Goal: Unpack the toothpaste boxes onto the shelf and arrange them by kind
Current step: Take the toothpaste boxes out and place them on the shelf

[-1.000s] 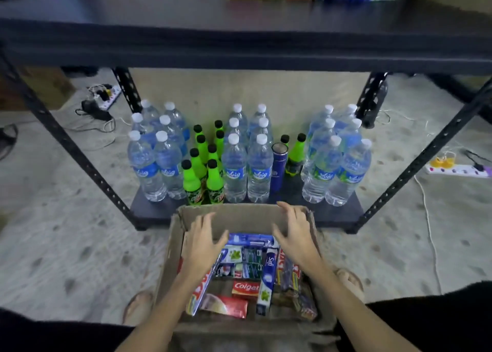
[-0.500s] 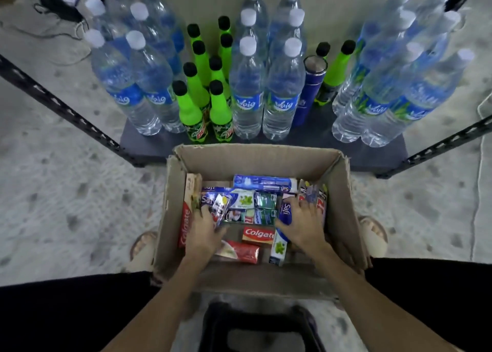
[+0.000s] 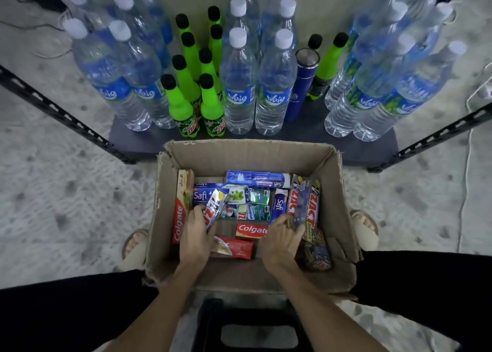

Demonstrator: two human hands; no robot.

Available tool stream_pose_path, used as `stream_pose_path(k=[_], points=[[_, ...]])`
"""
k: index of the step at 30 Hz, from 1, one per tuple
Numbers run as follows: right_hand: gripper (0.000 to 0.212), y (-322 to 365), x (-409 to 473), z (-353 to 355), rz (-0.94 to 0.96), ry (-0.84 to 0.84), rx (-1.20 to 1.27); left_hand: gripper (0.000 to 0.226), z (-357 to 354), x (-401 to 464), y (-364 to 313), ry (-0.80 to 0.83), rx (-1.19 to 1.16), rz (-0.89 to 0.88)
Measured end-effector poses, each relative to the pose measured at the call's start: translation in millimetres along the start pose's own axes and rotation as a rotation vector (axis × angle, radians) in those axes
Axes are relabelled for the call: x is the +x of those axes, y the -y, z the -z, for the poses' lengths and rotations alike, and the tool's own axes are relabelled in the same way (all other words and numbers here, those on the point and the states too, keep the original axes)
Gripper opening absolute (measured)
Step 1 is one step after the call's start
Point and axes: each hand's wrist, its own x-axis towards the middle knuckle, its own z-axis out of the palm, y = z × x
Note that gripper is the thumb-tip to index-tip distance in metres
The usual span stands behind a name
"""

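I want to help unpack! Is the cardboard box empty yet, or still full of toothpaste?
Not empty. The cardboard box stands open, and many toothpaste boxes cover its bottom, though they don't fill it to the rim.

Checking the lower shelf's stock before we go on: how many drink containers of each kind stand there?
Waig water bottles: 18 (the rearmost are cut off by the frame's top edge)
Green Mountain Dew bottles: 10
Blue steel flask: 1
Total: 29
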Motion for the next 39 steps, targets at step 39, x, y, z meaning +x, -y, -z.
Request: stream_pose_path(k=[39], points=[[0.038, -226, -116, 370, 0.721, -0.690, 0.789, 0.062, 339, -11, -233, -0.473, 0.068, -0.794]])
